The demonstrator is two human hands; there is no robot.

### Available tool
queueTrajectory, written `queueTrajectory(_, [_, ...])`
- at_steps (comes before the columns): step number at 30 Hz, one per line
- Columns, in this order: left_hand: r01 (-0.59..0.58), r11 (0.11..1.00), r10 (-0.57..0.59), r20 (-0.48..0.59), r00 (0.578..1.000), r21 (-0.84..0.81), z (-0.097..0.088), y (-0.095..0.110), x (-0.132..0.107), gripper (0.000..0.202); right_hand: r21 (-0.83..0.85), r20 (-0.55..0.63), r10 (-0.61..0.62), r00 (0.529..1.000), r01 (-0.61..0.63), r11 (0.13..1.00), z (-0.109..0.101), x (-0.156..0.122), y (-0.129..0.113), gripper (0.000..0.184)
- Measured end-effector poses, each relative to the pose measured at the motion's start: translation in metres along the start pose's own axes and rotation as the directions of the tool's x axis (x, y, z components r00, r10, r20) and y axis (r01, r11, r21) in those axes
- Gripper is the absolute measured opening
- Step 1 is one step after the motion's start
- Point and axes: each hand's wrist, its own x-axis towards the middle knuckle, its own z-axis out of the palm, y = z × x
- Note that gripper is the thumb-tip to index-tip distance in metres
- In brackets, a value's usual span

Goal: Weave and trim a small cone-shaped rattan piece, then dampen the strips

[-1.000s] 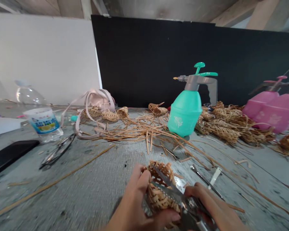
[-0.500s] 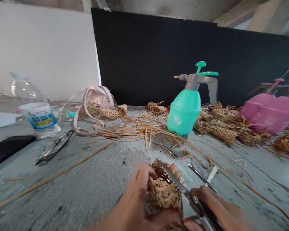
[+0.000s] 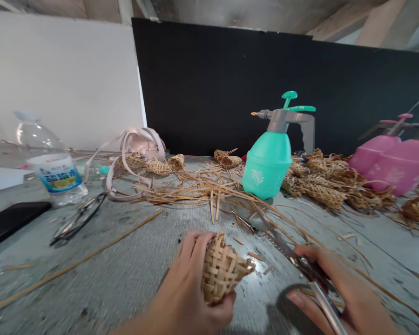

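My left hand point(image 3: 195, 288) is wrapped round a small woven bamboo basket point(image 3: 221, 267), thumb below and fingers over its far side. The basket is tilted, with a pointed corner sticking out to the right. My right hand point(image 3: 349, 288) holds scissors point(image 3: 302, 263) with a serrated blade, which points up and left, apart from the basket. A silver metal handle point(image 3: 326, 307) juts towards me from the same hand. Small cut bamboo bits point(image 3: 256, 256) lie on the table between the hands. A thin pointed tool point(image 3: 243, 221) rests just beyond them.
Loose bamboo strips point(image 3: 192, 188) spread over the middle of the table point(image 3: 125, 279). Behind stand a green spray bottle point(image 3: 267, 163) and pink ones point(image 3: 391, 163). Woven pieces point(image 3: 324, 186) are piled at right. Eyeglasses point(image 3: 78, 218), a phone point(image 3: 16, 221), a cut bottle point(image 3: 59, 179) and a pink bag point(image 3: 143, 144) sit left.
The scissors have moved off the basket's rim to the right. My left hand has turned the basket over, so its woven side faces me, and brought it slightly left.
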Motion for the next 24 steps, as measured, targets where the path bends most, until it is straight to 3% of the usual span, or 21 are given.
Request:
queueTrajectory(5, [0.072, 0.997, -0.073, 0.087, 0.994, 0.007, -0.002, 0.001, 0.0, 0.068, 0.099, 0.04, -0.097, 0.994, 0.093, 0.991, -0.003, 0.007, 0.003, 0.026])
queueTrajectory(8, [-0.006, 0.999, 0.001, 0.097, 0.995, 0.051, -0.003, -0.001, -0.001, 0.069, 0.262, 0.11, -0.087, 0.99, 0.055, 0.964, 0.001, 0.008, -0.002, 0.014])
queueTrajectory(13, [-0.296, 0.942, 0.284, 0.097, 0.954, 0.158, 0.002, -0.007, -0.004, 0.082, 0.449, 0.261, 0.037, 0.965, -0.155, 0.88, 0.01, -0.005, -0.005, 0.021])
queueTrajectory(15, [-0.33, 0.917, 0.317, 0.091, 0.944, 0.224, 0.004, -0.006, -0.007, 0.087, 0.485, 0.365, 0.118, 0.923, -0.297, 0.822, 0.009, -0.009, -0.005, 0.025])
queueTrajectory(18, [-0.359, 0.88, 0.346, 0.098, 0.933, 0.312, 0.004, -0.004, -0.011, 0.09, 0.56, 0.517, 0.148, 0.843, -0.464, 0.686, 0.006, -0.009, -0.009, 0.024])
queueTrajectory(22, [-0.428, 0.87, 0.41, 0.125, 0.904, 0.243, 0.003, -0.003, -0.01, 0.082, 0.606, 0.558, 0.168, 0.813, -0.537, 0.587, 0.006, -0.007, -0.014, 0.019])
queueTrajectory(24, [-0.4, 0.907, 0.39, 0.094, 0.916, 0.132, 0.004, -0.003, -0.007, 0.078, 0.614, 0.537, 0.221, 0.814, -0.557, 0.559, 0.009, -0.01, -0.013, 0.015])
